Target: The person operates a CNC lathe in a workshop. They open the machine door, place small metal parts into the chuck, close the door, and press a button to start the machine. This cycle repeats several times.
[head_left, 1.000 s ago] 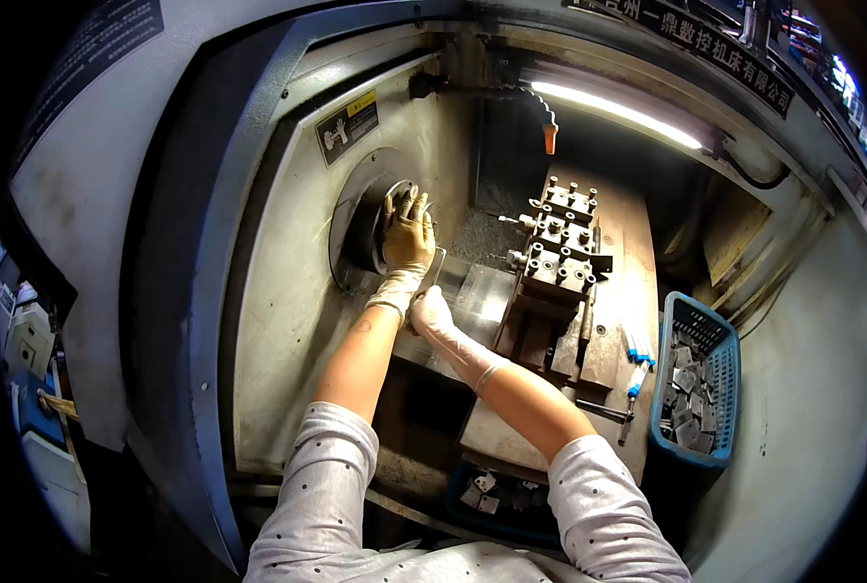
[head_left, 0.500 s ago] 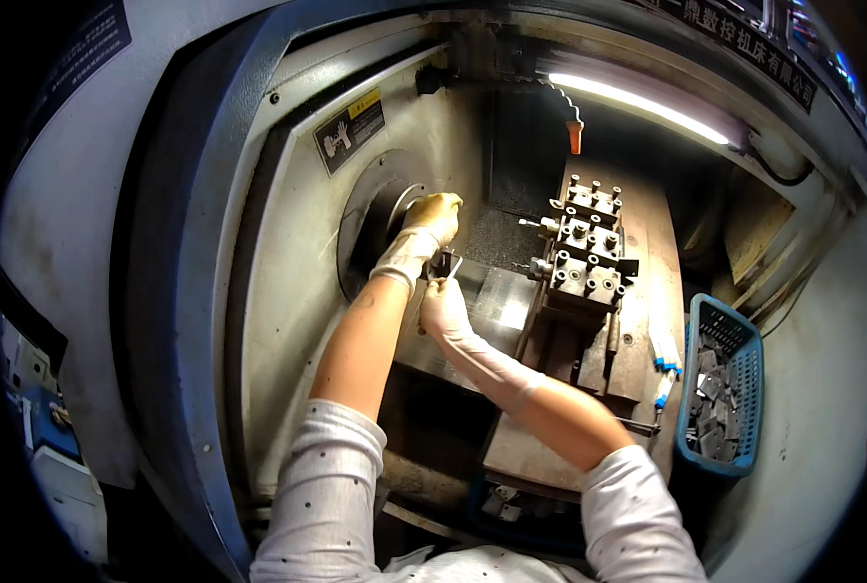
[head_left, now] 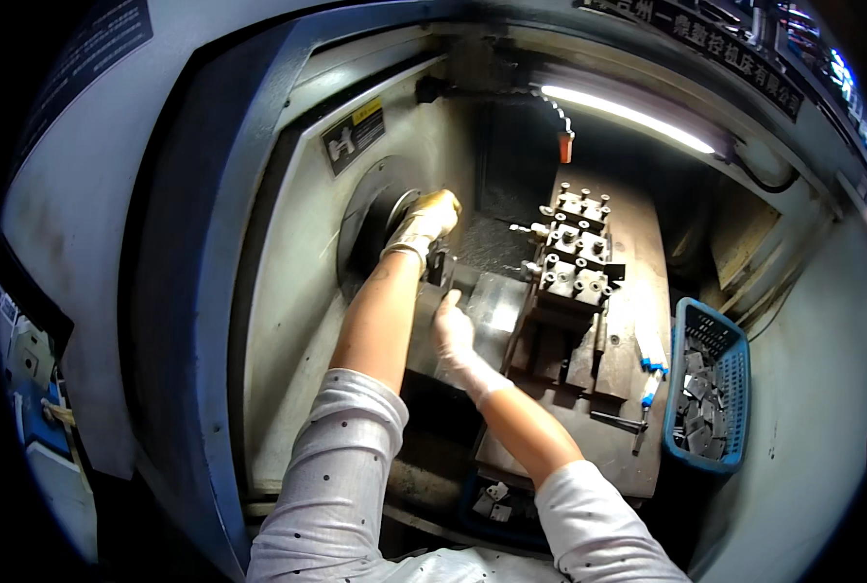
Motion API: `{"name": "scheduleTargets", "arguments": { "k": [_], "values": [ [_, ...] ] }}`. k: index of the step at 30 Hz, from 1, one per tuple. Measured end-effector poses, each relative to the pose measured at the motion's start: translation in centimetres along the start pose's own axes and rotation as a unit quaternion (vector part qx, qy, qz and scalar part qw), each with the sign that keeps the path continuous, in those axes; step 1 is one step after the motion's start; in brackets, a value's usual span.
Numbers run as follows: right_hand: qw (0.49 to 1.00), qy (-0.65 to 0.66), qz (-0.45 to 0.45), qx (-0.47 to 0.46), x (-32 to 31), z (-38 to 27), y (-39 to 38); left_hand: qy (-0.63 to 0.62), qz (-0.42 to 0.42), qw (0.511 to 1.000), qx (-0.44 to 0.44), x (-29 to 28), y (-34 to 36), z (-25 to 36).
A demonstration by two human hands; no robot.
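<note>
A round chuck (head_left: pixel 380 228) is set in the machine's pale wall on the left. My gloved left hand (head_left: pixel 428 222) is closed at the chuck's front, and whatever its fingers grip there is hidden. Just below that hand a small dark metal piece (head_left: pixel 440 266) sticks out from the chuck side. My gloved right hand (head_left: pixel 453 330) is close under this piece, thumb pointing up and fingers stretched forward. I see nothing held in it, though its far fingers are partly hidden.
Right of my hands stands a tool block (head_left: pixel 579 248) with several bolts and tools pointing at the chuck. A blue basket (head_left: pixel 739 389) of flat metal parts sits at the right. A T-handled wrench (head_left: pixel 637 425) and a blue-and-white brush-like item (head_left: pixel 653 374) lie on the slide.
My right hand has drawn slightly down from the metal piece, and its fingers have loosened. My left hand stays at the chuck. The view has shifted a little.
</note>
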State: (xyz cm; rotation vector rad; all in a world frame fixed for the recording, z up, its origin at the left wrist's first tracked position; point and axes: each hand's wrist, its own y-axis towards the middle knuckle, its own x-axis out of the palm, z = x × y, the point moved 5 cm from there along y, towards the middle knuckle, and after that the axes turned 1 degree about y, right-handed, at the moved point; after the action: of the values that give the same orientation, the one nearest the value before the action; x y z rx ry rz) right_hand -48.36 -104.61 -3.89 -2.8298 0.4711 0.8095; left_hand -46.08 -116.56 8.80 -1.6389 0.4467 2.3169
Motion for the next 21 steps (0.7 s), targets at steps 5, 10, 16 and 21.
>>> {"name": "scheduleTargets", "arguments": {
  "k": [5, 10, 16, 21],
  "values": [
    [0.996, -0.076, 0.026, -0.039, 0.2, 1.9, 1.8, -0.07, 0.086, 0.994, -0.002, 0.7, -1.2, 1.0],
    [0.989, -0.032, -0.021, -0.143, -0.2, 0.1, 0.7, -0.052, 0.055, 0.997, 0.006, 0.6, -0.3, 0.4],
    [0.995, -0.087, -0.008, -0.053, 0.5, 0.3, 1.5, 0.025, -0.061, 0.998, 0.01, 1.4, 2.6, -0.6],
    [0.987, -0.132, 0.095, 0.018, -1.0, 3.6, 6.9, -0.072, 0.042, 0.997, 0.002, 1.3, 0.1, 0.7]
  ]
}}
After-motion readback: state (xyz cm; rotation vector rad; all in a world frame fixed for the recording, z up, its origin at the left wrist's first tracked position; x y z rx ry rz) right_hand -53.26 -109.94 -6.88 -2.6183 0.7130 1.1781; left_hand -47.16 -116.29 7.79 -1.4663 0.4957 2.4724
